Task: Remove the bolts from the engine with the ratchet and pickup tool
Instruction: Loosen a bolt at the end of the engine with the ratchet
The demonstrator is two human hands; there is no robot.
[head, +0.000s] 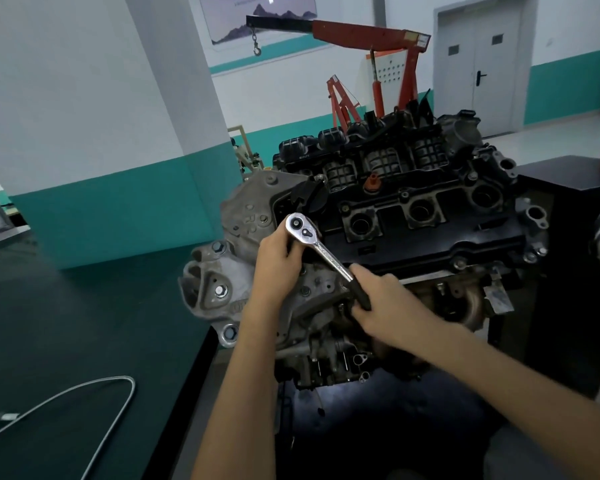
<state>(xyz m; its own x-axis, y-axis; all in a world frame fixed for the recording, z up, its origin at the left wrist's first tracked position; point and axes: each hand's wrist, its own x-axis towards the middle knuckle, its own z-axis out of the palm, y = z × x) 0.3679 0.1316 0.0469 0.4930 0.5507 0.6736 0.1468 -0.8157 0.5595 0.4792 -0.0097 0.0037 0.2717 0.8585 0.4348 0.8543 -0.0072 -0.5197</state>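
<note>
Ratchet (321, 252) sits at the engine's (413, 216) near-left corner in the head view. The left hand (279, 259) curls round its head, hiding the socket, and the right hand (378, 303) grips the black handle. A tilted pull could slip it off and round a bolt. Counted: one ratchet, one engine, one bendy cable (84, 389) on the table (49, 306), probably the pickup tool.

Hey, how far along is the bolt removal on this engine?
Done: nothing loose shows. In hand: left hand holds the ratchet by its head on the engine, right hand grips its handle. Left: bolts still sit in the side bracket; the pickup tool lies untouched on the table.
</note>
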